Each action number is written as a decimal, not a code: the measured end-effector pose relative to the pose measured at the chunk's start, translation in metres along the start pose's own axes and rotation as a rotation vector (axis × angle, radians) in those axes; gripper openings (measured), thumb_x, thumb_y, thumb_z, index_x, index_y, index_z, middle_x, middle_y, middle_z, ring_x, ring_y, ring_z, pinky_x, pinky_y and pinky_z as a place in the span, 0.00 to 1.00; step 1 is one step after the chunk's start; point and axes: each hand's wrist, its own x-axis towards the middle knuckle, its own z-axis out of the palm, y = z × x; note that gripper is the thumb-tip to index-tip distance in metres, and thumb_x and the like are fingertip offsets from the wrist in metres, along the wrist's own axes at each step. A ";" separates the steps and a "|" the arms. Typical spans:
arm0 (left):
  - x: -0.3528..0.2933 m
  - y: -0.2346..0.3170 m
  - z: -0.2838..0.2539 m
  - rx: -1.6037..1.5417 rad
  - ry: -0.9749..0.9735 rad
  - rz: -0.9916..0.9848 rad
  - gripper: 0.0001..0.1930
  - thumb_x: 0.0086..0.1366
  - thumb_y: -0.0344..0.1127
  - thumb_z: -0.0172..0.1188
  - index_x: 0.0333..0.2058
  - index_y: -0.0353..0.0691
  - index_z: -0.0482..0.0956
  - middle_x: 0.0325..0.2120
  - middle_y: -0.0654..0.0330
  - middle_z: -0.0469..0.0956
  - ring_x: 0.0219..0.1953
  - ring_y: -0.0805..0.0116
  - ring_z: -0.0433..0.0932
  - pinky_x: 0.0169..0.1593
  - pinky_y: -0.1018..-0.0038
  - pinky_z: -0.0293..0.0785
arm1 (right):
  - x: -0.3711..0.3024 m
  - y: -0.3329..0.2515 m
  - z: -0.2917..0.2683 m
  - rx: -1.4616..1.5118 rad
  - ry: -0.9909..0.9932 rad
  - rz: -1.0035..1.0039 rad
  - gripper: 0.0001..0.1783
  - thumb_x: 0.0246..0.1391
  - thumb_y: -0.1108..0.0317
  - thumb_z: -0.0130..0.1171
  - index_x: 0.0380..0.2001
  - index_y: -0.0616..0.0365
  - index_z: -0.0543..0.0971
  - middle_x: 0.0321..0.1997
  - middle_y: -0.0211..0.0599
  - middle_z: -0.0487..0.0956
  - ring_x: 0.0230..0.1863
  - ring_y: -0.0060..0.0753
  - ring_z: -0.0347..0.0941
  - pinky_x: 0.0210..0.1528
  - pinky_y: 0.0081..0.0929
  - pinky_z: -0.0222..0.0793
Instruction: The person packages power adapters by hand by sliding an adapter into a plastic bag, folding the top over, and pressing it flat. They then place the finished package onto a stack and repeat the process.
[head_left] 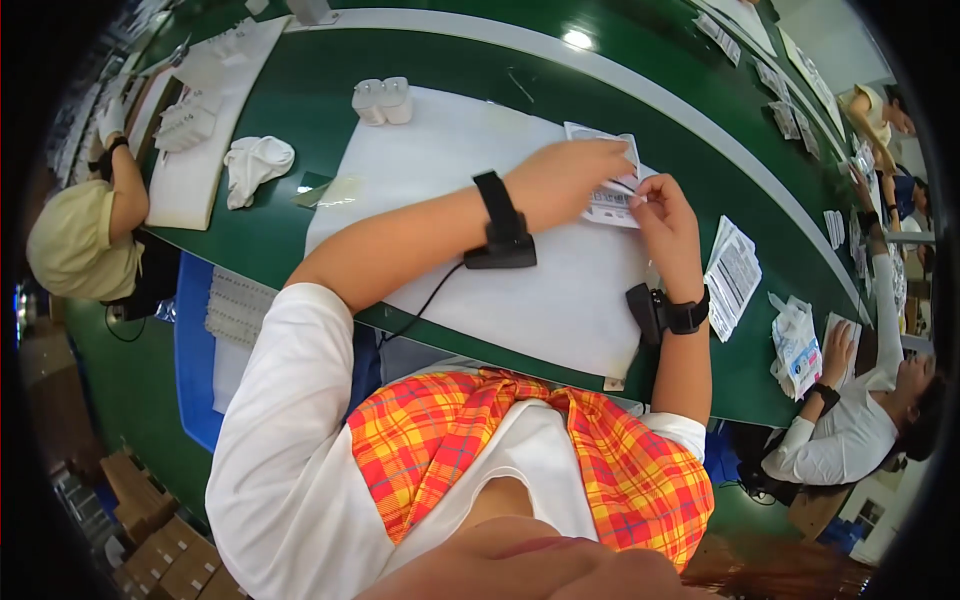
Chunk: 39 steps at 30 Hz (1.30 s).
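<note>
Over the right part of a white sheet point(470, 300), both of my hands are at a small flat packet point(612, 208) with dark print on a pale ground. My left hand point(572, 180) reaches across from the left, its fingers closed on the packet's upper part and hiding much of it. On the right side, my right hand point(667, 212) pinches the packet's edge between thumb and fingertips. Something thin and dark shows between the hands; its kind cannot be made out. Each wrist wears a black strap with a small box.
White plastic blocks point(383, 101) stand at the sheet's far left corner, a white cloth point(258, 168) beyond its left edge. Printed leaflets point(732, 278) and a plastic bag point(795, 348) lie to the right. Co-workers sit on both sides. A blue bin point(195, 350) stands left, below the table.
</note>
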 end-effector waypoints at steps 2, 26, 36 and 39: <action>0.010 -0.001 -0.022 -0.443 -0.067 -0.124 0.26 0.58 0.32 0.61 0.56 0.39 0.70 0.56 0.49 0.69 0.59 0.56 0.68 0.61 0.64 0.64 | -0.003 0.007 -0.003 0.279 0.073 -0.063 0.13 0.56 0.74 0.54 0.44 0.60 0.69 0.40 0.32 0.73 0.41 0.25 0.71 0.49 0.24 0.66; 0.015 -0.022 0.010 -0.579 0.206 -0.143 0.12 0.66 0.38 0.55 0.45 0.44 0.80 0.33 0.63 0.79 0.36 0.70 0.73 0.44 0.75 0.69 | -0.003 0.011 -0.029 0.142 0.228 -0.237 0.14 0.60 0.63 0.56 0.42 0.62 0.79 0.32 0.29 0.80 0.33 0.25 0.73 0.40 0.22 0.67; -0.006 -0.014 0.017 -0.069 -0.185 0.004 0.13 0.63 0.40 0.56 0.46 0.54 0.80 0.40 0.71 0.76 0.49 0.64 0.68 0.56 0.62 0.56 | -0.036 -0.031 0.011 -0.669 0.002 -0.407 0.12 0.49 0.75 0.59 0.39 0.60 0.81 0.36 0.42 0.80 0.38 0.40 0.76 0.41 0.34 0.70; -0.009 -0.010 0.021 0.022 -0.151 -0.008 0.15 0.63 0.39 0.56 0.49 0.53 0.77 0.45 0.69 0.74 0.50 0.63 0.66 0.58 0.62 0.55 | -0.036 -0.031 0.017 -0.645 0.011 -0.314 0.11 0.49 0.76 0.59 0.38 0.61 0.81 0.33 0.42 0.78 0.36 0.40 0.75 0.40 0.33 0.69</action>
